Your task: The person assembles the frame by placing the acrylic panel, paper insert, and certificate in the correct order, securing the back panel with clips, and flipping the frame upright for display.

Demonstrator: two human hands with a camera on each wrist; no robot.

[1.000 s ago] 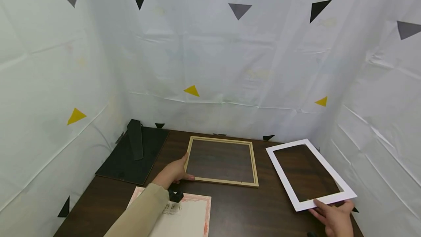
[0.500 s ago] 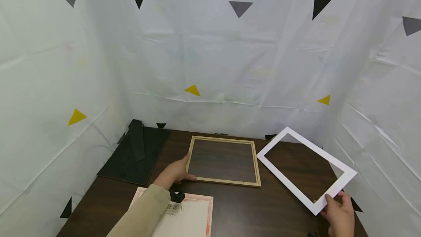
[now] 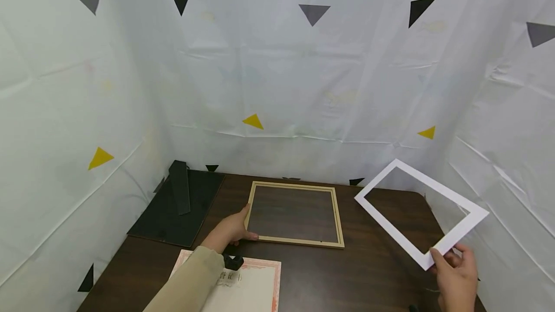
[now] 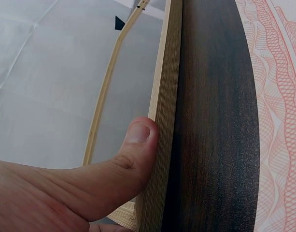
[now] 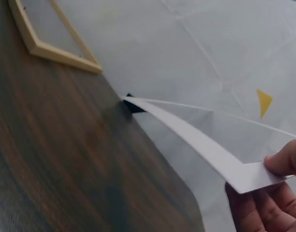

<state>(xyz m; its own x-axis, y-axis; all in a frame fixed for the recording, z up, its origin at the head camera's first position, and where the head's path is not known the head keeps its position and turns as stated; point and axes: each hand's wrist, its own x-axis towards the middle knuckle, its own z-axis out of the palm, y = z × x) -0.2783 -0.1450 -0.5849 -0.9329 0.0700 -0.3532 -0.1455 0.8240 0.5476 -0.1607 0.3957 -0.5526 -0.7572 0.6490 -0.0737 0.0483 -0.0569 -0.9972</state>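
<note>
A light wooden picture frame [image 3: 299, 241] with a clear pane lies on the dark table. At its near left corner my left hand [image 3: 230, 229] holds it, the thumb [image 4: 138, 140] lying over the near rail in the left wrist view. Off to the right, a white photo mat [image 3: 390, 227] with a rectangular opening is raised and tilted above the table. My right hand [image 3: 457, 268] pinches its near corner, thumb on top and fingers underneath. The right wrist view shows the mat's border [image 5: 201, 140] edge-on, reaching away from the fingers.
A black backing board [image 3: 166, 227] with a fold-out stand [image 3: 179, 187] lies at the back left. Partly under the left sleeve is a certificate [image 3: 256, 285] with a red patterned border. White sheeting with triangles encloses the table [image 3: 338, 278] behind and at both sides.
My right hand has lifted and turned the white mat counterclockwise; it swung left, then moved back right and higher. The left hand and wooden frame have stayed in place.
</note>
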